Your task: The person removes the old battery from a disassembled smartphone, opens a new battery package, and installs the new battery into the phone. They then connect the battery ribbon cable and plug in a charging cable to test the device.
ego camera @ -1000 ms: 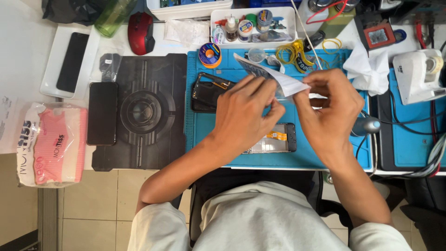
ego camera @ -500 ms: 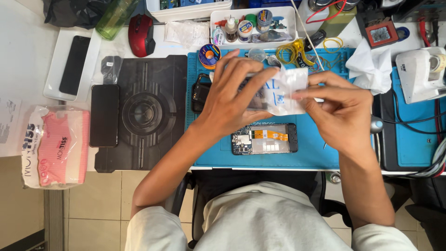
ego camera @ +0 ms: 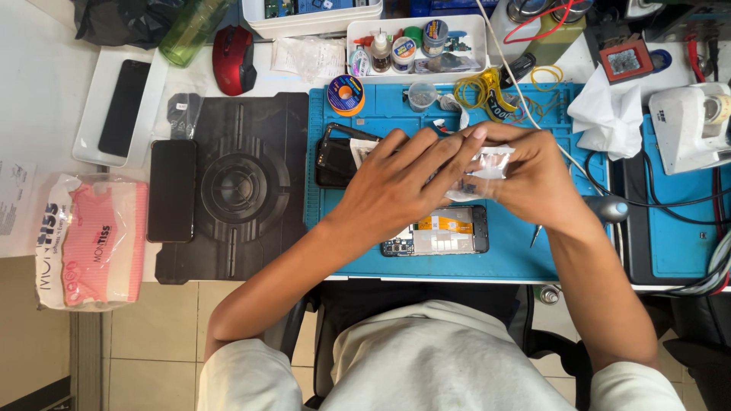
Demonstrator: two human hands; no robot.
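Both my hands meet over the blue work mat (ego camera: pixel 525 259). My left hand (ego camera: pixel 400 183) lies flat, fingers stretched to the right over a small clear plastic packet (ego camera: pixel 487 169). My right hand (ego camera: pixel 537 179) holds that packet from the right side, fingers curled around it. Just below the hands lies an opened phone (ego camera: pixel 445 230) with its inner parts and a yellow strip showing. A black phone frame (ego camera: pixel 335 156) sits on the mat to the left of my left hand.
A dark pad (ego camera: pixel 236 183) with a black phone (ego camera: pixel 171 190) lies left of the mat. A tissue pack (ego camera: pixel 91 243) is at far left. A white tray of small bottles (ego camera: pixel 415 42), a solder spool (ego camera: pixel 345 95), a red mouse (ego camera: pixel 234 59) and crumpled tissue (ego camera: pixel 605 114) stand behind.
The hands have come lower and closer together. The packet, earlier held up and spread between them, is now pressed between the left fingers and the right hand.
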